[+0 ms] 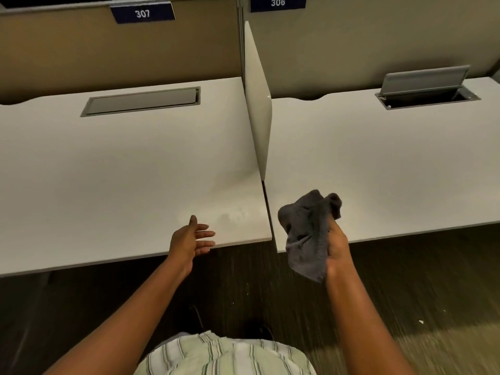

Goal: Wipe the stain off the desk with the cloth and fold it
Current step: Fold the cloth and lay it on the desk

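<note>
A crumpled grey cloth (308, 231) hangs bunched in my right hand (336, 247), held in the air over the front left corner of the right-hand white desk (392, 163). A faint smudgy stain (230, 216) marks the left-hand white desk (108, 171) near its front right corner. My left hand (190, 239) hovers open over that desk's front edge, palm turned inward, fingers spread, just left of the stain and holding nothing.
An upright white divider panel (258, 104) separates the two desks. The left desk has a closed cable flap (140, 101); the right desk's flap (424, 85) stands up. Blue number plates 307 (142, 13) and 306 (278, 2) hang on the back partitions. Dark floor (243, 288) lies below.
</note>
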`<act>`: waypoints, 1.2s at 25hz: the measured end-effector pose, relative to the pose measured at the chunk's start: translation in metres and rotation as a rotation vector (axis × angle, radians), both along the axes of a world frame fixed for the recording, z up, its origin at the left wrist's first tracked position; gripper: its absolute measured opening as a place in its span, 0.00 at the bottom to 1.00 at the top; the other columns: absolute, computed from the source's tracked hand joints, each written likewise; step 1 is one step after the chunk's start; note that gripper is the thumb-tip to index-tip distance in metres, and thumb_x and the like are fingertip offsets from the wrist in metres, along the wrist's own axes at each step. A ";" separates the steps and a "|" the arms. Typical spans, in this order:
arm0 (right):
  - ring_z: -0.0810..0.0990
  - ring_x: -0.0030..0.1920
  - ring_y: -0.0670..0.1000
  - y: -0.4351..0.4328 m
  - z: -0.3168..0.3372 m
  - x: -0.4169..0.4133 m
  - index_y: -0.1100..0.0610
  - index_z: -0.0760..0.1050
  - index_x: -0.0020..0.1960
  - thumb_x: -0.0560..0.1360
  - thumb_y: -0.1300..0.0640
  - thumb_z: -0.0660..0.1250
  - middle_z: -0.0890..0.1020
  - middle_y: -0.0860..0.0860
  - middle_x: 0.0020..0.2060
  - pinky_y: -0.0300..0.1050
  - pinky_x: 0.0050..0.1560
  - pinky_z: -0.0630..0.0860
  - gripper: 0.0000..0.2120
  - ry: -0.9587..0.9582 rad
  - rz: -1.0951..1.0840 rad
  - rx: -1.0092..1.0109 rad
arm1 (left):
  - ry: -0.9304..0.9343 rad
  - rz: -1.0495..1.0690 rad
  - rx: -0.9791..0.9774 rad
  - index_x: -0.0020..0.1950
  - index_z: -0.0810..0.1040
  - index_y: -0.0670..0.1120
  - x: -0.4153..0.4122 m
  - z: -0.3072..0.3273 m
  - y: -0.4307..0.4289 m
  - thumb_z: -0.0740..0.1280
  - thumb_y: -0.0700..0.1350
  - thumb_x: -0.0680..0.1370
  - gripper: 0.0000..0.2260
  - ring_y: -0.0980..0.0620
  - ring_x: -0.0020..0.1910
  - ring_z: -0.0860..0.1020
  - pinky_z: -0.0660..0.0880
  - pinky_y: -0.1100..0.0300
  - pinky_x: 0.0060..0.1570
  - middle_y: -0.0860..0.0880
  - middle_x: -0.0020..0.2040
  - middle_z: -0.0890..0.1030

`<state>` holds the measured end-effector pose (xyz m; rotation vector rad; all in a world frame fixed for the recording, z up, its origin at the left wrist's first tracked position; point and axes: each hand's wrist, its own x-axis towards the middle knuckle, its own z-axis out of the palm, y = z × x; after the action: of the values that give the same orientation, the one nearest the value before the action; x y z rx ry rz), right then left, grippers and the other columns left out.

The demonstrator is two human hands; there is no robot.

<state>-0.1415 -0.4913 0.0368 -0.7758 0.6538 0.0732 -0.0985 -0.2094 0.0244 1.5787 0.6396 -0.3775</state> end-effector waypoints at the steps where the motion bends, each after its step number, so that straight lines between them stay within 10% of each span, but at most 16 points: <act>1: 0.83 0.48 0.54 0.001 -0.006 0.007 0.56 0.81 0.53 0.78 0.50 0.65 0.84 0.55 0.46 0.52 0.53 0.80 0.11 0.029 0.028 -0.159 | 0.002 0.050 0.010 0.52 0.77 0.41 0.002 -0.003 0.008 0.53 0.56 0.81 0.21 0.44 0.41 0.82 0.77 0.56 0.36 0.41 0.49 0.83; 8: 0.76 0.57 0.48 0.067 -0.045 0.017 0.51 0.76 0.61 0.77 0.63 0.62 0.77 0.47 0.56 0.39 0.57 0.72 0.15 0.060 0.303 -1.064 | 0.024 0.040 0.059 0.47 0.78 0.43 0.027 -0.021 0.060 0.54 0.56 0.81 0.20 0.45 0.39 0.82 0.77 0.56 0.36 0.43 0.45 0.83; 13: 0.74 0.52 0.39 0.142 -0.049 0.024 0.51 0.78 0.58 0.76 0.66 0.60 0.72 0.39 0.56 0.35 0.59 0.70 0.17 0.017 0.401 -1.153 | 0.056 -0.026 0.047 0.46 0.78 0.43 0.054 -0.032 0.107 0.53 0.57 0.81 0.21 0.46 0.37 0.81 0.75 0.57 0.33 0.44 0.44 0.84; 19: 0.85 0.49 0.53 0.235 -0.017 0.054 0.49 0.83 0.49 0.77 0.53 0.68 0.86 0.53 0.48 0.48 0.51 0.81 0.05 0.149 0.340 -0.519 | 0.090 -0.184 -0.076 0.50 0.78 0.41 0.091 -0.030 0.151 0.54 0.56 0.81 0.22 0.46 0.36 0.81 0.76 0.57 0.33 0.42 0.45 0.84; 23: 0.83 0.52 0.60 0.287 0.014 0.098 0.61 0.82 0.55 0.76 0.49 0.70 0.84 0.63 0.52 0.54 0.54 0.79 0.16 0.118 0.343 0.163 | 0.184 -0.232 -0.280 0.55 0.78 0.42 0.112 -0.023 0.188 0.53 0.63 0.78 0.27 0.45 0.48 0.81 0.77 0.51 0.50 0.40 0.52 0.82; 26: 0.81 0.35 0.53 0.320 0.025 0.134 0.57 0.82 0.37 0.71 0.49 0.73 0.82 0.55 0.33 0.45 0.41 0.79 0.12 0.091 0.290 0.261 | 0.338 -0.203 -0.763 0.62 0.77 0.46 0.125 -0.015 0.216 0.52 0.72 0.73 0.35 0.41 0.60 0.77 0.74 0.46 0.59 0.40 0.60 0.80; 30: 0.82 0.33 0.52 0.340 0.028 0.183 0.59 0.82 0.36 0.82 0.44 0.53 0.82 0.54 0.31 0.45 0.40 0.82 0.29 0.120 0.241 0.377 | 0.177 -0.176 -1.010 0.64 0.75 0.45 0.158 0.003 0.253 0.52 0.72 0.73 0.36 0.41 0.61 0.76 0.76 0.47 0.55 0.40 0.60 0.79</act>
<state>0.0413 -0.1516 0.0648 -0.4842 0.6333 0.4535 0.0595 0.0433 0.0276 0.6326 0.3359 -0.8238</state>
